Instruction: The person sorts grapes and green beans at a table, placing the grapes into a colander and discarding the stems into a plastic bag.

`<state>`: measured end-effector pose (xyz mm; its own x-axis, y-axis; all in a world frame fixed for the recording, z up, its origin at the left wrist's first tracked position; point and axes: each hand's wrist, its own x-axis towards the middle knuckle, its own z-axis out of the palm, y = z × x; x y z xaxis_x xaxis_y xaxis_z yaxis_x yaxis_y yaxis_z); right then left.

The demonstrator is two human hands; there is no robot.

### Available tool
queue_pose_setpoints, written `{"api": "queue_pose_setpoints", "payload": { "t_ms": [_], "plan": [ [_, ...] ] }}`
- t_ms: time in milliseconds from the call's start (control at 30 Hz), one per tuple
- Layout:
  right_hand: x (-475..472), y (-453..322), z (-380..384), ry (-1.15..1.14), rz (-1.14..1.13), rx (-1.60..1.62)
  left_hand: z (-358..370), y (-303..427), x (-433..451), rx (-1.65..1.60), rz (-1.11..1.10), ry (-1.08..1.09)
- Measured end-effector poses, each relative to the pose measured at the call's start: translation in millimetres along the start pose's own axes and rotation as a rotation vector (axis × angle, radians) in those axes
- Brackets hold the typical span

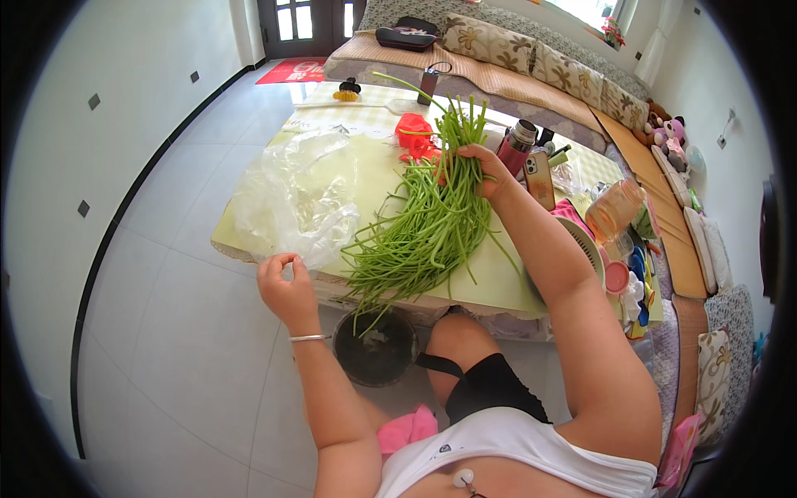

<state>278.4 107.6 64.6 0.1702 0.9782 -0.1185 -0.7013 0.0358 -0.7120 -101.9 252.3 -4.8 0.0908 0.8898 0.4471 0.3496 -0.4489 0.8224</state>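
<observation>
My right hand (489, 171) grips a thick bundle of long green vegetable stems (429, 230) near its upper end. The cut ends stick up above the fist. Below it, the thin stems fan out over the tabletop and hang past its near edge. My left hand (286, 289), with a silver bangle on the wrist, is curled at the table's near-left edge, by a crumpled clear plastic bag (299, 199). Thumb and index finger nearly meet there. Whether they pinch the bag's film cannot be made out.
A dark bin (373, 348) stands on the floor under the table edge. Behind the stems lies a red plastic bag (414, 134). To the right are a vacuum flask (518, 144), a phone (539, 180), a basket (582, 239) and a tilted plastic jar (615, 208). A sofa (498, 68) lines the back.
</observation>
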Motion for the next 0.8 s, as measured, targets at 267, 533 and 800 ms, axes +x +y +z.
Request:
{"api": "queue_pose_setpoints", "payload": {
  "t_ms": [267,533,800],
  "plan": [
    [-3,8,-2,0.377,-0.052,0.019,0,16,-5,0.069,0.148,0.099],
    [-12,22,12,0.393,-0.07,-0.005,8,85,-35,-0.016,0.557,-0.052],
    [-18,38,16,0.334,-0.133,0.079,81,158,-44,0.179,0.748,-0.504]
  ]
}}
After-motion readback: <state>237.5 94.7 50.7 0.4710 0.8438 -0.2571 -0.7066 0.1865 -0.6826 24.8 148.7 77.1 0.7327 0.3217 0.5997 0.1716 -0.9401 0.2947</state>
